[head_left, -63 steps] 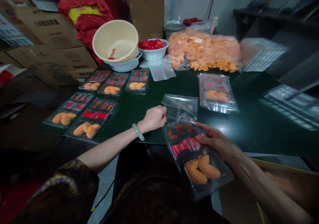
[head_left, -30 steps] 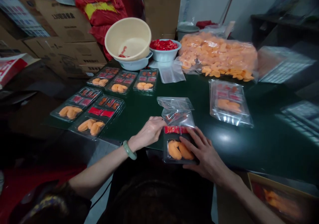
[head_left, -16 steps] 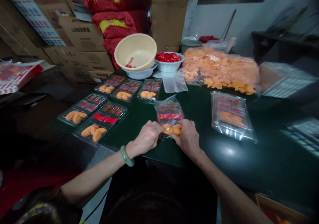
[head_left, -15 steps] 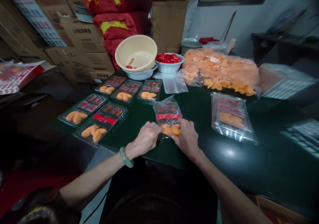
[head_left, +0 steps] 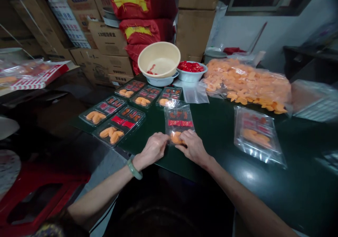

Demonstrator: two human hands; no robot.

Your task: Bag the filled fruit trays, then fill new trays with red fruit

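Both hands pinch a bagged tray (head_left: 179, 123).
The left hand (head_left: 153, 149) and right hand (head_left: 194, 147) close narrowly on the near end of its clear plastic bag (head_left: 171, 115), which lies flat on the green counter (head_left: 264, 194).

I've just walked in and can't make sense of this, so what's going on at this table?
A person is working at a dark green table. Their left hand and right hand hold the lower end of a clear plastic bag containing a tray of orange pieces and red packets. Unbagged clear plastic trays lie to its left, and a large clear bag of orange pieces sits behind it.
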